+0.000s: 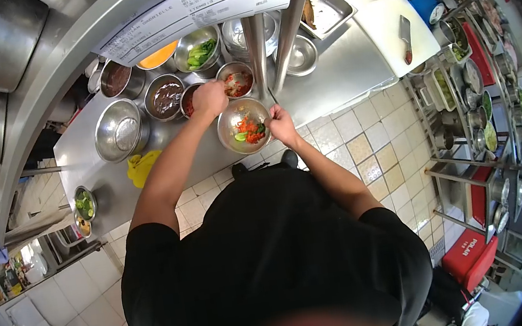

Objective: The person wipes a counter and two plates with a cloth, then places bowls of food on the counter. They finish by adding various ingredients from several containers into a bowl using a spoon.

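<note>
My right hand is closed at the right rim of a steel mixing bowl, and a thin dark utensil sticks up from its fist. Inside the bowl lie orange-red shreds, dark green leaves and a pale green piece. My left hand reaches over a small bowl of red chopped food, partly covering it. Its curled fingers end at the edge of another steel bowl with red bits; I cannot tell what they hold.
A bowl of brown sauce, an empty steel bowl and a yellow cloth are on the left. Greens fill a bowl behind. Metal posts rise close by the right hand. A knife lies on the white board.
</note>
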The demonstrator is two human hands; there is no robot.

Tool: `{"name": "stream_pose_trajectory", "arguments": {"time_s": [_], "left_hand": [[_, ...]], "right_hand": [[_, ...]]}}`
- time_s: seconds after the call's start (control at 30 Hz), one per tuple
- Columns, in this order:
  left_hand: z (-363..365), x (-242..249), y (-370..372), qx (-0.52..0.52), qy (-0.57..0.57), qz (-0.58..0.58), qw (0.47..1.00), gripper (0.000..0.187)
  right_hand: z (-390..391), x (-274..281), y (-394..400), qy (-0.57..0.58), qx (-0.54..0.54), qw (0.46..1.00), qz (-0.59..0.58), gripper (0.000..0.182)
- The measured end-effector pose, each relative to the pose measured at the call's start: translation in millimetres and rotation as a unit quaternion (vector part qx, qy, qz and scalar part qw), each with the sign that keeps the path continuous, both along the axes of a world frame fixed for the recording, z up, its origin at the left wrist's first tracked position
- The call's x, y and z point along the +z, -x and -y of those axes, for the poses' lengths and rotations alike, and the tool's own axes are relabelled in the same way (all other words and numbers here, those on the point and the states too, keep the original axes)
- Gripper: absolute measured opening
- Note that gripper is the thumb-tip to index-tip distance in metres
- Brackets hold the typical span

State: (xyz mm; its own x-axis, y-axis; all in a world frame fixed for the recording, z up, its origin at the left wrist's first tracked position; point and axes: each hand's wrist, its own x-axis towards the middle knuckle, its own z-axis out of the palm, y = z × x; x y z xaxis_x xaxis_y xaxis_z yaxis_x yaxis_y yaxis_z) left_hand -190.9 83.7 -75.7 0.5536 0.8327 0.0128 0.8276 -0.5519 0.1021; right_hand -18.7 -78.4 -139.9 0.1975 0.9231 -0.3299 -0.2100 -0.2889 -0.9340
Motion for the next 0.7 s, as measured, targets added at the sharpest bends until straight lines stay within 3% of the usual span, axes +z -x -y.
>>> {"name": "stream_pose_trajectory", "arguments": {"time_s": [0.13,0.27,0.4,0.5,0.57,0.63,0.7], "left_hand": [[-8.5,-1.5,-2.5,0.054,0.030,0.070,0.996,0.017],[10.5,3.3,-4.3,0.043,0.117,0.078,0.989,0.015],[-1.9,-16.8,2.7,0.153,0.208,0.167,0.952,0.021],[-12.2,-24.1,9.4,0.173,0.229,0.202,0.936,0.022],[-19.0,-23.5,19.8,0.170,0.229,0.217,0.934,0.021],[-11.6,6.6,25.4,0.158,0.198,0.214,0.943,0.019],[-11.4,15.2,42.1,0.089,0.173,0.208,0.959,0.019]], "right_hand": [[1.2,7.5,2.5,0.016,-0.011,1.000,-0.013,0.017],[-3.1,-1.8,1.2,-0.002,-0.018,1.000,0.017,0.017],[-1.5,-6.2,1.9,0.008,-0.014,1.000,0.009,0.017],[-0.5,-4.1,2.0,0.019,-0.010,1.000,-0.010,0.017],[-1.2,-2.4,2.5,0.016,-0.014,1.000,-0.012,0.017],[-0.6,-4.2,2.5,0.011,-0.014,1.000,-0.014,0.017],[-1.5,-9.9,0.0,0.006,-0.014,1.000,-0.013,0.016]]}}
